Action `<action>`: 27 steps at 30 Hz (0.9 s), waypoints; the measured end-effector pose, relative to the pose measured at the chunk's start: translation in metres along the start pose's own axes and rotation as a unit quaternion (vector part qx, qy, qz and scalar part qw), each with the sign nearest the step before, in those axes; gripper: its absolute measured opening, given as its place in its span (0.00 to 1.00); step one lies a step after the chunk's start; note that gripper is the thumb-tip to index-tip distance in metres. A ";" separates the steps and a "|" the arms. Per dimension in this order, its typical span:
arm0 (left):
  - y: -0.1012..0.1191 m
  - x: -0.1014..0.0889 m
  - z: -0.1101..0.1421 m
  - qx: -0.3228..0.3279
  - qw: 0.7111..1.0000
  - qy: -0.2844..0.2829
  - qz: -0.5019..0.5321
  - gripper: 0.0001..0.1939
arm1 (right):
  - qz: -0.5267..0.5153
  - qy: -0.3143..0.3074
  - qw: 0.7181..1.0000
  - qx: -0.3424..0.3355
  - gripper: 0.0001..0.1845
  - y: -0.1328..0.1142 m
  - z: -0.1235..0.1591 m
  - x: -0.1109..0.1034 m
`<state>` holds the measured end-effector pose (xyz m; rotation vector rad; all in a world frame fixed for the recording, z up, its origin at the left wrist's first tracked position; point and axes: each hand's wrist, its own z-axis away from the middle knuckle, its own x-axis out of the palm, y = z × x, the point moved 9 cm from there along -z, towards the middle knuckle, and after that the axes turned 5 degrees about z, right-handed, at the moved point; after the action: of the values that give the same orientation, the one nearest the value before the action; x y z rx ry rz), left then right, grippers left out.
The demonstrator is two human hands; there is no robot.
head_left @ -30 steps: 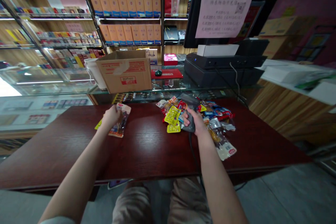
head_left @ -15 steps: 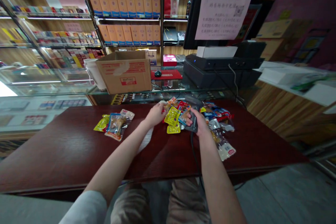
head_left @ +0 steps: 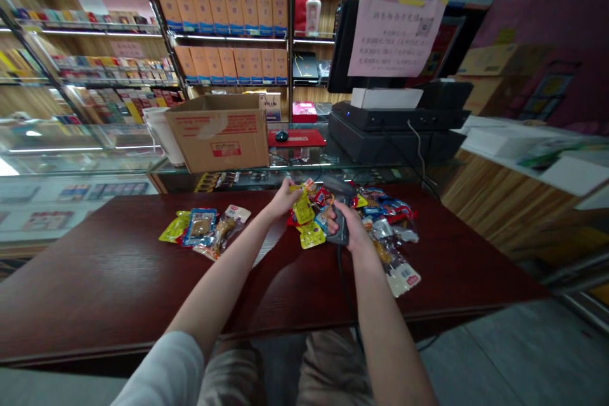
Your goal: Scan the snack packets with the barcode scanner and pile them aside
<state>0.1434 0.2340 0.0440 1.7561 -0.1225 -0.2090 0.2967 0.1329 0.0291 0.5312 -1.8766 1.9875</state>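
Note:
My right hand (head_left: pixel 346 226) is wrapped round the grip of a dark barcode scanner (head_left: pixel 339 193), whose cable runs down off the table's front edge. Between the fingers of my left hand (head_left: pixel 284 198) is the upper end of a yellow snack packet (head_left: pixel 303 208). Another yellow packet (head_left: pixel 311 235) lies just below it. Around and behind the scanner spreads a pile of small snack packets (head_left: pixel 387 204) in red, blue and clear wrap. A smaller group of snack packets (head_left: pixel 202 226), yellow, blue and clear, rests on the left of the table.
The dark red table (head_left: pixel 109 279) ends at a glass counter behind it. On that counter stand an open cardboard box (head_left: pixel 219 136), a mouse (head_left: pixel 281 136) on a red pad and a black register (head_left: pixel 394 136) with a monitor. Stocked shelves rise behind.
My left hand has closed on the yellow packet and lifted its upper end. The blue packet in the left group now lies apart from the clear one. The view has shifted slightly.

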 end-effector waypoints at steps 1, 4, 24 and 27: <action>0.002 -0.005 0.005 0.005 0.999 0.007 0.042 0.13 | 0.005 -0.009 1.000 0.002 0.23 0.000 0.002 0.004; 0.008 -0.024 0.021 0.020 0.992 0.031 0.124 0.13 | 0.037 -0.046 0.998 0.016 0.22 0.006 0.006 0.016; 0.007 -0.101 0.080 0.045 0.988 0.133 0.062 0.06 | 0.136 -0.187 0.971 0.055 0.16 0.037 0.022 0.066; 0.009 -0.106 0.082 0.047 0.989 0.137 0.006 0.06 | 0.135 -0.184 0.972 0.051 0.16 0.037 0.022 0.065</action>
<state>0.0232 0.1745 0.0458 1.8599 0.0576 0.0478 0.2221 0.1084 0.0309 0.7518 -2.1714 2.2978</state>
